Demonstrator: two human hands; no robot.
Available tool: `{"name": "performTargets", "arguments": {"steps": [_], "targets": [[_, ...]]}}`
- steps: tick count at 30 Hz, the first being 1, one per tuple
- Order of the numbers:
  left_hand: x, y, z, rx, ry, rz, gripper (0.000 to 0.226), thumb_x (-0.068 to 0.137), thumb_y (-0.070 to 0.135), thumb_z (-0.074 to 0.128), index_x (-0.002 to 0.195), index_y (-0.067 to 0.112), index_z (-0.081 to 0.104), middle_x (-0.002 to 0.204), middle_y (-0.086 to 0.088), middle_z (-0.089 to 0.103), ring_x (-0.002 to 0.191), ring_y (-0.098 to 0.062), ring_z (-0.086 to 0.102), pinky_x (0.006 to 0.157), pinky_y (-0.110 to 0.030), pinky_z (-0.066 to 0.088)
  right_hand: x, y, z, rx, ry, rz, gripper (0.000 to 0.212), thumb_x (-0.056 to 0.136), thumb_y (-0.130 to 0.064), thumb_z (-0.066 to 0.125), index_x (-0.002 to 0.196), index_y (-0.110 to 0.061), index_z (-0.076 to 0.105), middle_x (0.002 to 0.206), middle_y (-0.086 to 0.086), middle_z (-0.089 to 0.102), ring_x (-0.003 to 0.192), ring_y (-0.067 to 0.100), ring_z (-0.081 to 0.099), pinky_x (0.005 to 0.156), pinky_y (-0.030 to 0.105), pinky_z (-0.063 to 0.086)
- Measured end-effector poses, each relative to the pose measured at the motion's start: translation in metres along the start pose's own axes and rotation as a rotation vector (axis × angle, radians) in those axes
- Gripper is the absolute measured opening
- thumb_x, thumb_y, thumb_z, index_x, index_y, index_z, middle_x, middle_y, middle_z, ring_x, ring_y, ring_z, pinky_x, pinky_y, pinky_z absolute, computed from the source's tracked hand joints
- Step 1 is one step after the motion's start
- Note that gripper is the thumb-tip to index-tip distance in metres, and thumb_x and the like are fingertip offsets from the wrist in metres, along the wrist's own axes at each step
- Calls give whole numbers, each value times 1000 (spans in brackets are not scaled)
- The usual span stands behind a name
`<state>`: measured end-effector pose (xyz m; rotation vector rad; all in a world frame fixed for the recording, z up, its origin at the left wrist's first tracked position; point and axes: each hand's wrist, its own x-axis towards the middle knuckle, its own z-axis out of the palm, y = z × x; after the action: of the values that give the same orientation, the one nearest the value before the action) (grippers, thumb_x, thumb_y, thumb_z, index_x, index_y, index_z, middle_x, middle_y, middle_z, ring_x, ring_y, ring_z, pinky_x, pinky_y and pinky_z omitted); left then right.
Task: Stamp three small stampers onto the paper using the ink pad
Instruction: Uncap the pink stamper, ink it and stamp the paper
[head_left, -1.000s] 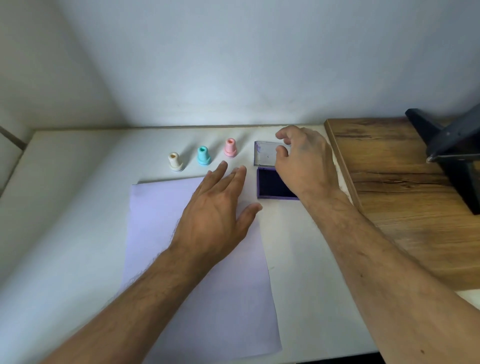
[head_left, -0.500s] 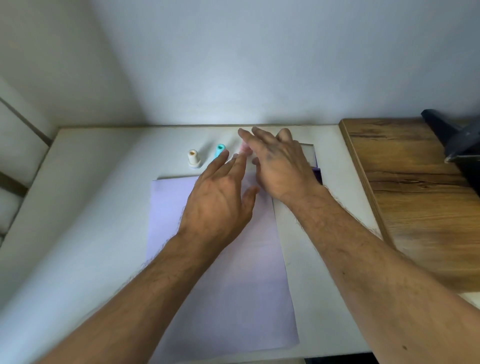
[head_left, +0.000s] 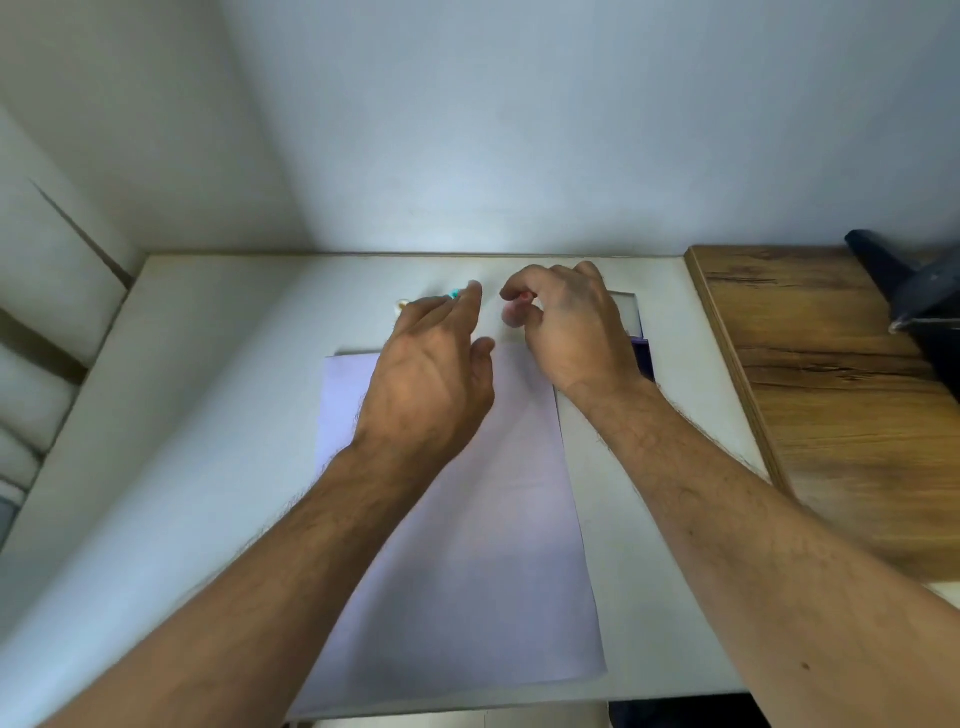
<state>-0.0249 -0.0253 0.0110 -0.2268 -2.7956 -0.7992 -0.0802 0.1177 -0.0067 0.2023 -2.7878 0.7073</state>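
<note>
A sheet of pale paper (head_left: 467, 545) lies on the white table (head_left: 182, 467), running from the middle of the frame down to the lower edge. The left hand (head_left: 431, 374) sits over the paper's upper left corner, palm down with the fingers spread and loose, gripping nothing; its fingertips reach past the sheet's top edge. Just above those fingertips, slightly left of centre, a sliver of the teal stamper (head_left: 455, 293) shows, and further left the cream stamper (head_left: 402, 303) peeks out beside the knuckles; both are mostly hidden by the hand. To the right of centre, the right hand (head_left: 569, 332) is curled, with thumb and fingers pinched around the pink stamper (head_left: 514, 312), which is blurred and only partly visible beneath the fingers, just above the paper's top edge. Behind this hand, at its right side, the open ink pad (head_left: 640, 351) is largely covered, only its clear lid and a dark purple edge showing. A wooden board (head_left: 831, 389) fills the right of the frame.
</note>
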Motion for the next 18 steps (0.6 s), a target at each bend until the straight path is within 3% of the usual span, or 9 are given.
{"name": "performTargets", "arguments": {"steps": [3,6,8,10,13,18], "targets": [[1,4,-22,-35,17,-62,52,94,24,58,144,14,46,128,-7,65,124,-26,52,99,-33,42,-5,-15,-12,245,41,111,12,89,-23,68,100,-27,69,92,-11,71,95,8,56,71,14,41],[-1,6,-43,-121,-17,-191,50,91,31,60,139,32,50,132,8,64,117,-19,60,99,-41,49,-17,-33,-30,471,75,234,11,83,-32,75,92,-30,69,85,-16,72,79,1,62,67,15,48],[-7,7,-49,-193,-70,-239,49,88,30,64,135,36,53,129,13,65,114,-14,62,100,-41,48,-27,-43,-41,603,73,299,14,80,-33,77,90,-29,69,83,-14,74,81,2,67,73,19,54],[-15,7,-50,-272,-124,-283,50,86,28,69,133,35,55,125,11,67,109,-9,64,97,-31,50,-37,-49,-47,667,67,347,12,80,-29,77,88,-28,69,83,-12,75,80,4,69,76,27,57],[-29,4,-49,-460,-177,-389,50,84,34,73,132,38,57,115,14,67,93,2,65,68,-10,49,-50,-55,-48,744,64,444,15,77,-28,80,88,-24,71,78,-10,74,65,7,69,61,24,56],[-35,-10,-38,-673,-196,-406,46,83,31,76,127,38,63,112,9,72,95,-6,71,86,-28,56,-61,-54,-37,858,-2,504,19,75,-27,82,90,-22,72,76,-4,75,58,9,70,54,20,56]]}}
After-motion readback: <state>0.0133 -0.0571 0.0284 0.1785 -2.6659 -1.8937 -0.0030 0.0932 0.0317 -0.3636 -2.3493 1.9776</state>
